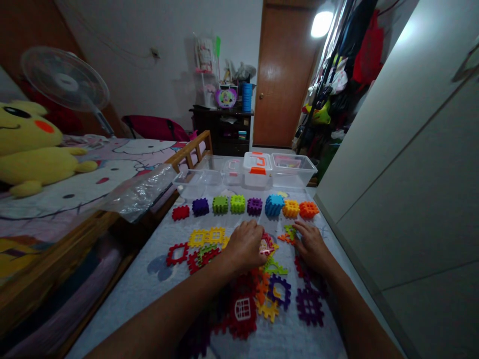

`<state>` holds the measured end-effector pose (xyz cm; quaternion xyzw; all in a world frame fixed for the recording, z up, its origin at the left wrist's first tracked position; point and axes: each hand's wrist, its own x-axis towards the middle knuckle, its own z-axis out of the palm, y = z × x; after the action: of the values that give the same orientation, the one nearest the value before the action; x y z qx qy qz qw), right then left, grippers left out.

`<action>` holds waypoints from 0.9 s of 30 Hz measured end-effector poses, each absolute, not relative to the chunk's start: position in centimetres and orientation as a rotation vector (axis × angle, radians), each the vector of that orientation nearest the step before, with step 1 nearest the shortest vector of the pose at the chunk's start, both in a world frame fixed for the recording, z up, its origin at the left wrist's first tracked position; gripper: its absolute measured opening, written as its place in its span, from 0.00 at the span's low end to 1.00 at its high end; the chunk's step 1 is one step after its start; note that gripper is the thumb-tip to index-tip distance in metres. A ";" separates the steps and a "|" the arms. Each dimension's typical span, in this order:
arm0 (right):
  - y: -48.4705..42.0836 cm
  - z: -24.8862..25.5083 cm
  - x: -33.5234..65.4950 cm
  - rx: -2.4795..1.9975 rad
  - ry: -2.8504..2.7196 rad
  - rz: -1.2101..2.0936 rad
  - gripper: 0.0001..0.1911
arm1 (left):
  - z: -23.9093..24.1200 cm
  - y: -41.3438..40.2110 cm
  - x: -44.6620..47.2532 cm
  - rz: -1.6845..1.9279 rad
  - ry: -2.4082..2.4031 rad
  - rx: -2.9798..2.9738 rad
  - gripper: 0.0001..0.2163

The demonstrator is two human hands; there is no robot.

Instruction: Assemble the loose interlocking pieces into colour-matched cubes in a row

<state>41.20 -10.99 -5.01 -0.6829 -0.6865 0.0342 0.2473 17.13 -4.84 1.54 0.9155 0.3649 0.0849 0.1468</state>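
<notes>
My left hand is over the middle of the spread plastic pieces, its fingers curled. A red interlocking building tile shows beside its fingers; whether they hold it or something beneath the palm is hidden. To the right, my right hand has its fingers stretched out, their tips at a small green piece. An orange triangular piece lies just below that. Nearer me are a green piece, a purple square frame, a purple tile and a red tile with a white window.
Behind the hands runs a row of colour-sorted stacks, including a blue stack and a red one. Clear plastic boxes and a lidded box stand beyond. A wooden bed rail borders the left, a pale cabinet the right.
</notes>
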 end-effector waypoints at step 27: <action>-10.4 -7.0 42.9 -1.746 -1.995 0.061 0.20 | -0.6 11.6 -3.2 0.094 1.695 2.307 0.26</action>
<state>42.92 -10.41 -7.02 -0.6387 -0.7300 0.0222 0.2423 -3.24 11.62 -0.62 0.7976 0.5862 0.0324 0.1382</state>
